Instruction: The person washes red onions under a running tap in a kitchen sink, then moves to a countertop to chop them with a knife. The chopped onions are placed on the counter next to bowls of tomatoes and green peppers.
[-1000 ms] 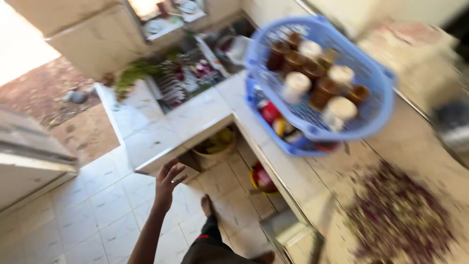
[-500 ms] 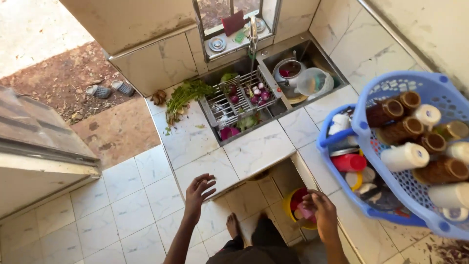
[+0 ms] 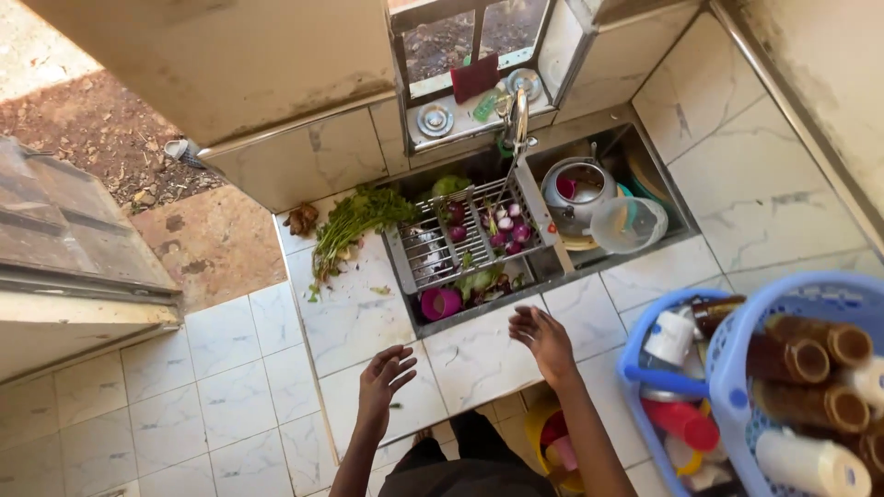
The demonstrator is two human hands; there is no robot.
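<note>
White marble-patterned tile forms the counter (image 3: pixel 368 322), and over its front edge both hands have come forward since half a second ago: the left hand (image 3: pixel 382 382) hovers with fingers spread, the right hand (image 3: pixel 543 336) has risen from below the edge, palm open, each holding nothing. Just beyond, the steel sink (image 3: pixel 635 147) holds a wire rack (image 3: pixel 470 235) of glossy red onions (image 3: pixel 506 228), a pink cup (image 3: pixel 440 302) and a dented kettle (image 3: pixel 571 189); leafy greens (image 3: pixel 354 221) lie limp at the left edge, blue plastic baskets (image 3: pixel 737 368) stand at the right.

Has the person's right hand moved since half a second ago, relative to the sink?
Yes. The right hand has risen from below the white tiled counter edge to above the counter, closer to the steel sink, fingers open.
</note>
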